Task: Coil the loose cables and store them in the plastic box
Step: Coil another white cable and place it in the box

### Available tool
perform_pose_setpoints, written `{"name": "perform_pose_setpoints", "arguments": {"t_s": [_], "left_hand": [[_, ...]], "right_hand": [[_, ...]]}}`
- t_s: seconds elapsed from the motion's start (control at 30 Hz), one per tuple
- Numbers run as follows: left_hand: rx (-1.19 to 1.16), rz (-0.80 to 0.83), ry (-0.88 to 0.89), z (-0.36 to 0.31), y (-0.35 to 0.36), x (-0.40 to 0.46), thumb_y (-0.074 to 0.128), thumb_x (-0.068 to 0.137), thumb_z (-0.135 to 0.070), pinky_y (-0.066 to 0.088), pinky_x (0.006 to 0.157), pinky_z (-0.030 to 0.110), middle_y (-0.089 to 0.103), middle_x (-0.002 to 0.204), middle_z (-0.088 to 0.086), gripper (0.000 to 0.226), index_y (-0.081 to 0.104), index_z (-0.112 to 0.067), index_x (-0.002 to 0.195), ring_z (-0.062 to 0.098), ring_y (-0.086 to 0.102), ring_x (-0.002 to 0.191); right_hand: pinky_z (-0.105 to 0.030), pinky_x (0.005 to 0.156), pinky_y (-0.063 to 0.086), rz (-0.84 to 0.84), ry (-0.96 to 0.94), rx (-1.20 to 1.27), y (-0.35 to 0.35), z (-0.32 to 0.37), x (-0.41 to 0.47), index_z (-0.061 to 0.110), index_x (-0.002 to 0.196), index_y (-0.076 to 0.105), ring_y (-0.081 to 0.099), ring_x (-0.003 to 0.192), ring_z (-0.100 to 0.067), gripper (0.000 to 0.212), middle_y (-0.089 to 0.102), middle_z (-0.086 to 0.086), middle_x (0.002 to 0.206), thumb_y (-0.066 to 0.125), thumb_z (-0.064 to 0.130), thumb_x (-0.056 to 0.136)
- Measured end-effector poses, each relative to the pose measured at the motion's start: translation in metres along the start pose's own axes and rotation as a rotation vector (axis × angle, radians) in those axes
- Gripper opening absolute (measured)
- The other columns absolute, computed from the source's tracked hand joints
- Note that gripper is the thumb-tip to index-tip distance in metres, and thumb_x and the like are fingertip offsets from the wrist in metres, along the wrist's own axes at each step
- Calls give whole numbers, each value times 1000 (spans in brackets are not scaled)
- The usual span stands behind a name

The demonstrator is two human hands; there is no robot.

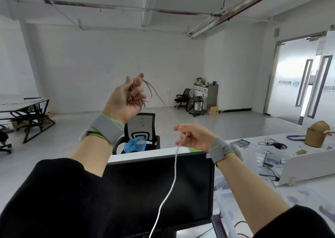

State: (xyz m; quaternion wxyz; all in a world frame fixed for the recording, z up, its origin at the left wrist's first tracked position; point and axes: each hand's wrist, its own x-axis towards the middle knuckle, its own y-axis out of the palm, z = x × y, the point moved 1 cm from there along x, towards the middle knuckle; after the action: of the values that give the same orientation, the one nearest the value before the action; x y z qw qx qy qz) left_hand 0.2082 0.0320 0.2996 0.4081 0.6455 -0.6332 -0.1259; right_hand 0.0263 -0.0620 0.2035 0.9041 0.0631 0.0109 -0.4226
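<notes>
I am in a sparse office room. Near me stands a dark monitor on a white desk, with a mesh office chair behind. Far right there are frosted glass doors with a company logo, and a metal cabinet.

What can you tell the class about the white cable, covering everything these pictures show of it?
The white cable is thin, pale and flexible, plastic-coated by its look. Several loops of it are gathered in the raised left hand, whose fingers curl round them. From there a blurred stretch slopes down to the right hand, which pinches it. Below that grip the rest hangs loose in front of the dark monitor and leaves the picture's bottom edge.
</notes>
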Motion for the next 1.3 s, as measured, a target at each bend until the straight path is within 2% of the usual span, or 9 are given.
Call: {"name": "perform_pose_setpoints", "arguments": {"t_s": [0.1, 0.17, 0.23, 0.37, 0.47, 0.57, 0.77, 1.0, 1.3], "left_hand": [[-129, -34, 55, 5, -9, -1, 29, 103, -16, 42, 47, 13, 72, 92, 2, 28, 51, 1, 107, 4, 48, 51], [14, -130, 61, 12, -16, -1, 31, 103, -15, 49, 55, 13, 73, 91, 4, 25, 54, -5, 103, 8, 58, 66], [317, -210, 54, 24, -27, 1, 39, 101, -19, 52, 60, 14, 73, 81, 9, 21, 55, -8, 110, 10, 64, 62], [1268, -100, -50, 51, -55, -8, 30, 104, -25, 53, 76, 23, 68, 104, 16, 43, 29, -12, 145, 11, 67, 67], [1463, 57, -184, 63, -60, -24, 26, 104, -19, 52, 54, 18, 72, 79, 14, 47, 13, -11, 149, 8, 58, 42], [1509, 97, -271, 60, -54, -29, 25, 103, -35, 35, 39, 16, 51, 38, -5, 41, 54, -8, 116, 10, 38, 34], [1563, 202, -224, 46, -44, -26, 44, 97, -38, 30, 37, 14, 37, 40, -6, 40, 55, -16, 65, 6, 31, 32], [1112, 2, 106, 15, -32, -10, 42, 99, -32, 22, 31, 13, 36, 36, -9, 37, 46, -11, 68, 3, 25, 29], [1219, -169, 330, -5, -27, -5, 43, 99, -35, 27, 40, 16, 43, 46, -10, 38, 49, -16, 66, 5, 30, 38]], "right_hand": [[-17, 42, 35, 152, 79, -334, 16, -10, -5, 9, 100, 62, 28, 34, -5, 21, 28, 9, 45, 42, 15, 100], [-17, 40, 24, 249, 94, -469, 28, -12, -8, 9, 102, 63, 21, 35, -5, 20, 24, 8, 46, 45, 16, 99], [-18, 39, 20, 344, 86, -531, 40, -10, -11, 9, 101, 66, 21, 35, -5, 19, 25, 8, 46, 48, 15, 97], [-15, 36, 21, 489, 24, -458, 53, 6, -17, 8, 91, 65, 23, 33, -3, 18, 29, 11, 44, 48, 10, 96], [-14, 34, 19, 366, -56, -328, 47, 16, -11, 5, 80, 57, 22, 32, -2, 18, 29, 9, 44, 48, 8, 95], [-14, 36, 19, 185, -124, -260, 33, 13, -2, 6, 80, 58, 24, 35, -3, 14, 35, 5, 49, 53, 4, 92], [-14, 42, 33, 39, -232, -203, 19, 3, 5, 7, 89, 60, 35, 51, -8, 10, 51, -6, 71, 60, -2, 86], [-14, 40, 27, -62, -416, -186, 19, 26, 0, 5, 88, 69, 33, 44, -6, 11, 50, 0, 57, 59, 11, 90], [-18, 39, 12, 161, -378, 162, 37, 63, -6, 16, 69, 43, 20, 35, -3, 37, 24, 12, 42, 31, 28, 102]]}}
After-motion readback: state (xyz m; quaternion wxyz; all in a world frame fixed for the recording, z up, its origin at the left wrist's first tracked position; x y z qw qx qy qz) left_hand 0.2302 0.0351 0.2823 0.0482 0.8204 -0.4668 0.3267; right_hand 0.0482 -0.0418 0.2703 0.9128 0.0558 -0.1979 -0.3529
